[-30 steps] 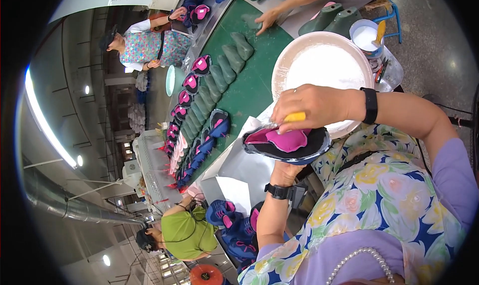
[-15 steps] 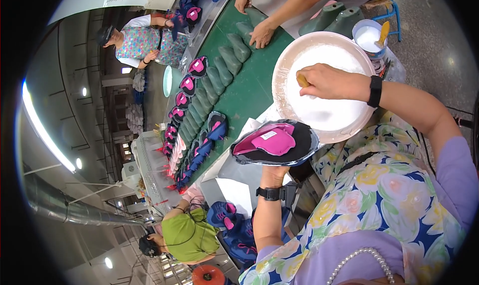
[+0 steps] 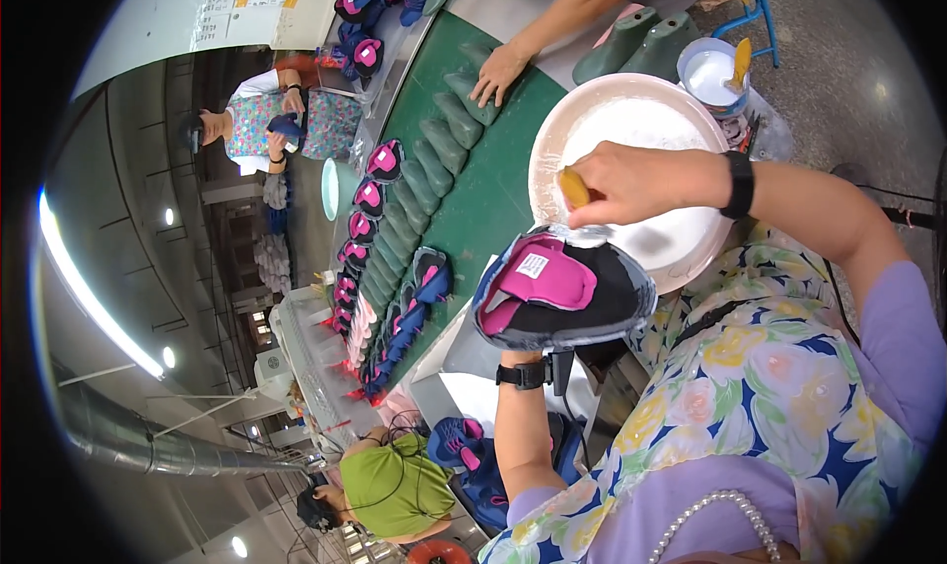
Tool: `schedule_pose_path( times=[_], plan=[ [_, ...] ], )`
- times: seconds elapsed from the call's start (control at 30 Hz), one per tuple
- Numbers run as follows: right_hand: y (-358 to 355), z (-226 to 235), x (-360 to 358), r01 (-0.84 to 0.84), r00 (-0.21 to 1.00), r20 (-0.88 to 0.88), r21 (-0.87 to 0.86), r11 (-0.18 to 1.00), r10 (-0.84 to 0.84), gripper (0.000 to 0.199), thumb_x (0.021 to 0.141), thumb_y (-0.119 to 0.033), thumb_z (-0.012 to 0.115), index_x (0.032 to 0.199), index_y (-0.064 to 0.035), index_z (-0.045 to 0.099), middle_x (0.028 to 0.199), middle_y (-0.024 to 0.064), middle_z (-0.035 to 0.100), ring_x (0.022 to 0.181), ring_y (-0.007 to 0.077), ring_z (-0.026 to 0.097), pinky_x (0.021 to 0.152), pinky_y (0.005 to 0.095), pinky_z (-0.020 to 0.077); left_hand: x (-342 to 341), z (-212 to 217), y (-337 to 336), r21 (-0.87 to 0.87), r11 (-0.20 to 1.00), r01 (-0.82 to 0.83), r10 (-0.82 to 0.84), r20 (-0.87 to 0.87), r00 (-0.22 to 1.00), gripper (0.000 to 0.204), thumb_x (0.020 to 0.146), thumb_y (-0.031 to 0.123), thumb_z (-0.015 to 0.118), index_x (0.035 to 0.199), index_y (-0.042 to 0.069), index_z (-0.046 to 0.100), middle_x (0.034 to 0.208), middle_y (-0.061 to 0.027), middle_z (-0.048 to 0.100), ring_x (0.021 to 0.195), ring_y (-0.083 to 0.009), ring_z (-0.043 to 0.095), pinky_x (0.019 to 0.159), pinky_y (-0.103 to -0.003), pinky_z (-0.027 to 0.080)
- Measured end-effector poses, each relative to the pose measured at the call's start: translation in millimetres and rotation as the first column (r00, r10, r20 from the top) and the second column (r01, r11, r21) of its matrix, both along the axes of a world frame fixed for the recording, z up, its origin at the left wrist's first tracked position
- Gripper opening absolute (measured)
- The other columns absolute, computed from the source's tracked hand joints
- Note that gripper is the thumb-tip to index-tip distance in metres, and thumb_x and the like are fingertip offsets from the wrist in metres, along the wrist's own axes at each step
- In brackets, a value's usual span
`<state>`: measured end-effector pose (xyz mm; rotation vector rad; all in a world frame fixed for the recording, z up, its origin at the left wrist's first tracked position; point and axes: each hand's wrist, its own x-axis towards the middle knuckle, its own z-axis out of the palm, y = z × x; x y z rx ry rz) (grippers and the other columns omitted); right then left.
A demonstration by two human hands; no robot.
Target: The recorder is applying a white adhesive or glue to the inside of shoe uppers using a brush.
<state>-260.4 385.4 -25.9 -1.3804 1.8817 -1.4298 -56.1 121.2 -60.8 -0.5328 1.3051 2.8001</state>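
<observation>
My left hand (image 3: 521, 354), mostly hidden beneath, holds up a shoe upper (image 3: 617, 293) with a black underside, a bright pink lining and a white label. My right hand (image 3: 631, 184) is closed round the yellow handle of a brush (image 3: 573, 186). The brush's pale, wet end is at the upper's far edge, just over the near rim of a pink basin (image 3: 541, 159). White liquid (image 3: 641, 125) fills much of this basin, right below my right hand.
Grey-green shoe lasts (image 3: 444, 145) and several pink-lined uppers line a green conveyor belt (image 3: 513, 159). A co-worker's hand (image 3: 500, 71) touches a last. Beyond the basin stands a small bucket (image 3: 710, 75) with a yellow-handled brush. Blue uppers (image 3: 464, 455) lie beside my left arm.
My right hand has brought the brush from above the liquid leftward and nearer, to the upper's edge. The upper has shifted right and tilted. One of the co-worker's hands has left view.
</observation>
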Motion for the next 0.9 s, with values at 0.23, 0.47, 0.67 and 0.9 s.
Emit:
schedule_pose_path(
  times=[0.23,0.47,0.67,0.9],
  plan=[
    [-3,3,1,0.117,0.992,-0.007,-0.307,0.945,-0.126,0.027,0.087,-0.027,0.069,0.088,0.0002,0.062,0.070,0.0159,0.064,0.066,0.0306,0.065,0.063,0.0380,0.0490,18,3,-6,-0.228,0.972,-0.056,0.040,-0.075,0.996,0.061,0.101,0.042,0.046,0.148,0.005,0.037,0.146,-0.0176,0.048,0.133,-0.0377,0.048,0.112,-0.052,0.041],
    [23,-2,16,0.012,0.999,0.048,-0.117,0.993,-0.007,0.026,0.086,-0.026,0.071,0.090,-0.0006,0.066,0.071,0.0135,0.065,0.063,0.0257,0.064,0.061,0.0346,0.0493,20,3,-31,-0.436,0.872,-0.223,0.163,-0.172,0.972,0.061,0.102,0.041,0.047,0.149,0.004,0.035,0.146,-0.0172,0.047,0.133,-0.0371,0.048,0.112,-0.051,0.040],
    [21,7,63,0.236,0.961,0.242,-0.455,0.859,-0.136,0.019,0.088,-0.020,0.074,0.091,-0.0031,0.067,0.084,0.0087,0.070,0.076,0.0202,0.068,0.072,0.0306,0.0519,5,0,-40,-0.584,0.743,-0.328,0.194,-0.282,0.940,0.061,0.102,0.040,0.047,0.149,0.004,0.034,0.147,-0.0168,0.047,0.133,-0.0365,0.047,0.112,-0.051,0.040],
    [11,5,74,0.053,0.998,-0.011,-0.482,0.875,-0.066,0.016,0.088,-0.016,0.073,0.092,-0.0037,0.064,0.087,0.0100,0.065,0.079,0.0281,0.066,0.073,0.0355,0.0518,11,-1,-34,-0.698,0.559,-0.448,0.170,-0.432,0.886,0.061,0.102,0.039,0.048,0.150,0.004,0.033,0.147,-0.0164,0.046,0.133,-0.0359,0.047,0.112,-0.050,0.040]
  ],
)
